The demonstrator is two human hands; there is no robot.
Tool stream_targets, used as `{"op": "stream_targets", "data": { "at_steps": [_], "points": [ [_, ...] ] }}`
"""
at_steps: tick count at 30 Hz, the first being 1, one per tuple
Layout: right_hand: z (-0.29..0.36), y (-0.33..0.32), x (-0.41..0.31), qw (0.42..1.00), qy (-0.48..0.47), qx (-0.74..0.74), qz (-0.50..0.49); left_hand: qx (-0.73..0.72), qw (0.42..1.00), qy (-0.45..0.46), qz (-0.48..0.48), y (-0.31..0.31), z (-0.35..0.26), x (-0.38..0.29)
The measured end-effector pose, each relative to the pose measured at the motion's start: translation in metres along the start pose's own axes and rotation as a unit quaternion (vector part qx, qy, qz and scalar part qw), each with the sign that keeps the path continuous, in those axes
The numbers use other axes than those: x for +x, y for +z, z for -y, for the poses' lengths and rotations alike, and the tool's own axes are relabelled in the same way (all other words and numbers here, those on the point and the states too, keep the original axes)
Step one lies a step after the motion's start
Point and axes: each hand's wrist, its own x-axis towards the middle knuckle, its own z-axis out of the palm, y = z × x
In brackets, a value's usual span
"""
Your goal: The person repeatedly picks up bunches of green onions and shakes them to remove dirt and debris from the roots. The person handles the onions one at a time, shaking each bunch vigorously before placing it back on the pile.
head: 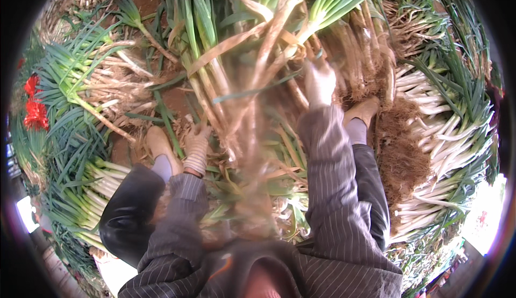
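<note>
My right hand (320, 81), in a pale glove, is closed around the brownish stalks of some green onions (308, 31) at upper centre, with their green leaves spread above it. My left hand (197, 140), in a striped knit glove, is low beside my left shoe; its fingers are partly hidden, and I cannot tell whether they grip anything. Just right of it, long unpeeled green onions (207, 96) slant down with their roots towards my lap. Their lower ends and the middle of the view are blurred.
Piles of green onions with green tops (72, 76) lie at the left, near red ties (35, 112). Peeled white onion stalks (439, 144) with matted roots (403, 152) line the right side. Dry leaf scraps (290, 165) cover ground between my legs. Unpeeled stalks (354, 56) lie beyond my right shoe (363, 111).
</note>
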Motion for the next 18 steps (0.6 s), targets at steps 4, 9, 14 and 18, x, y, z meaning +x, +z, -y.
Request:
{"op": "stream_targets", "data": {
  "at_steps": [4,9,14,18],
  "points": [
    [0.012,0.042,0.052,0.971,0.012,-0.214,0.104,-0.08,0.993,0.087,0.022,-0.009,-0.039,0.008],
    [0.002,0.068,0.051,0.966,-0.073,-0.235,0.076,-0.032,0.994,0.056,0.086,0.001,-0.079,-0.008],
    [0.036,0.033,0.0,0.987,0.1,0.125,-0.006,-0.084,0.979,0.143,0.12,-0.035,-0.168,-0.024],
    [0.065,-0.014,-0.07,0.925,0.199,0.322,-0.014,0.004,0.969,0.228,0.091,-0.068,-0.249,-0.056]
  ]
}}
